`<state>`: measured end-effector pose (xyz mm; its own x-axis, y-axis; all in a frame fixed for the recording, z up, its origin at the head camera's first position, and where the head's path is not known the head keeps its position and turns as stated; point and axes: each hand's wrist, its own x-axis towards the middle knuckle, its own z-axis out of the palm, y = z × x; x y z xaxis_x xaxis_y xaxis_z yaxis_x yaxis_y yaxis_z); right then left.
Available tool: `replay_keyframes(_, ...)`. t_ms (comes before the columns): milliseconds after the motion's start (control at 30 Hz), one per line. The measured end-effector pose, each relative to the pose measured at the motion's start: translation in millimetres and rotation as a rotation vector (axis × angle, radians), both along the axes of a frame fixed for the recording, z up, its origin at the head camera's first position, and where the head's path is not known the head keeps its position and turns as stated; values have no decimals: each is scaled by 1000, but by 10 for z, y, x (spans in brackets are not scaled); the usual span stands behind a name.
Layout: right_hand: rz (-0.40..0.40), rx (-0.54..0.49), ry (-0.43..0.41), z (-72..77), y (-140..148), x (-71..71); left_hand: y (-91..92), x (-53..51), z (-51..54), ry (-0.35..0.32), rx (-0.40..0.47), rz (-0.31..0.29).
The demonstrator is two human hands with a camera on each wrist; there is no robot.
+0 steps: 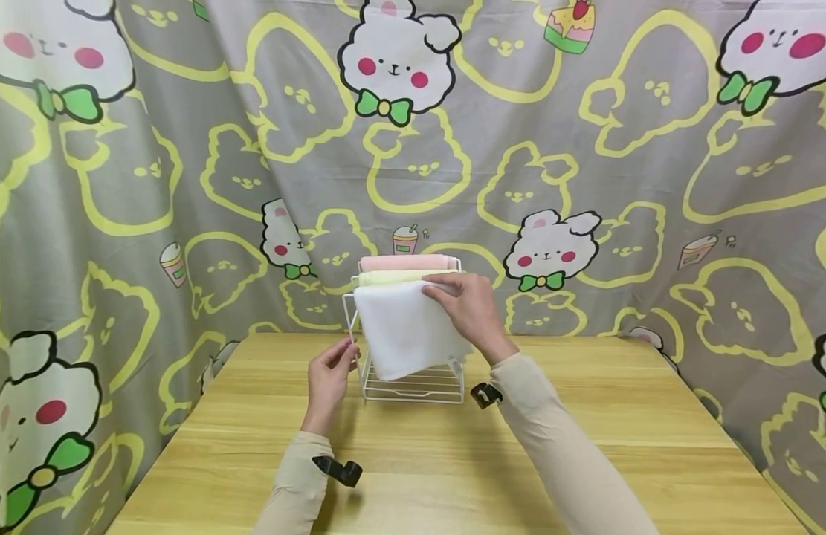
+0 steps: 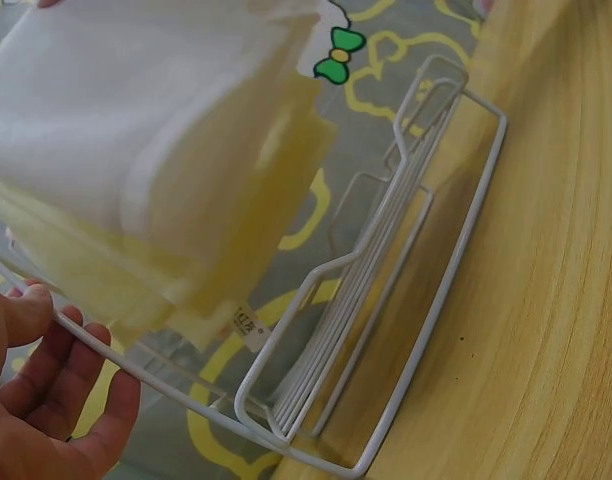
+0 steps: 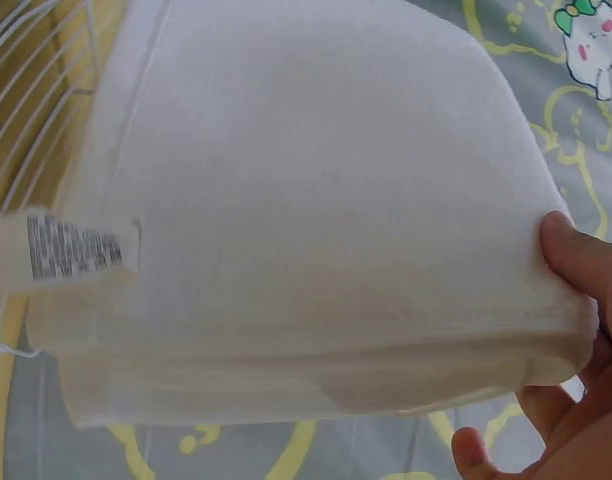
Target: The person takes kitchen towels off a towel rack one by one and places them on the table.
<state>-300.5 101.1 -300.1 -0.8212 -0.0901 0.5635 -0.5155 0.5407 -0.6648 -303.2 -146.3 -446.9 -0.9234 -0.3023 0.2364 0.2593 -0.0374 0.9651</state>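
Observation:
A white wire rack (image 1: 413,399) stands on the table, with pink cloth (image 1: 406,262) hung at its back and pale yellow cloth (image 1: 389,279) in front of that. Foremost is a white towel (image 1: 399,327), folded and slightly slanted. My right hand (image 1: 473,308) pinches its upper right corner between thumb and fingers. A printed label (image 3: 76,248) sticks out from the towel's edge in the right wrist view. Low on the rack's left side, my left hand (image 1: 328,383) holds the wire frame; its thumb and curled fingers are around the wire (image 2: 166,385) in the left wrist view.
The rack rests on a wooden table (image 1: 413,461) toward its far edge. Behind and beside the table hangs a grey curtain (image 1: 413,178) with cartoon rabbits. Black camera mounts (image 1: 339,470) sit on both wrists.

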Motion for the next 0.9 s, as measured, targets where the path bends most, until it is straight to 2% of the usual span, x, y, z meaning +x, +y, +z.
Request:
replay_keyframes(133,3,-29,45,81,27,25,4,0,5,9,0,5)
replay_keyframes(400,27,-92,33,213,81,102,-4,19,8,11,-3,6)
replay_keyframes(600,4,-137,84,296,118,158,-9,32,17,3,-16,-11)
replay_keyframes(900,0,-190,147,452,167,262,-1,1,-15,28,-36,3)
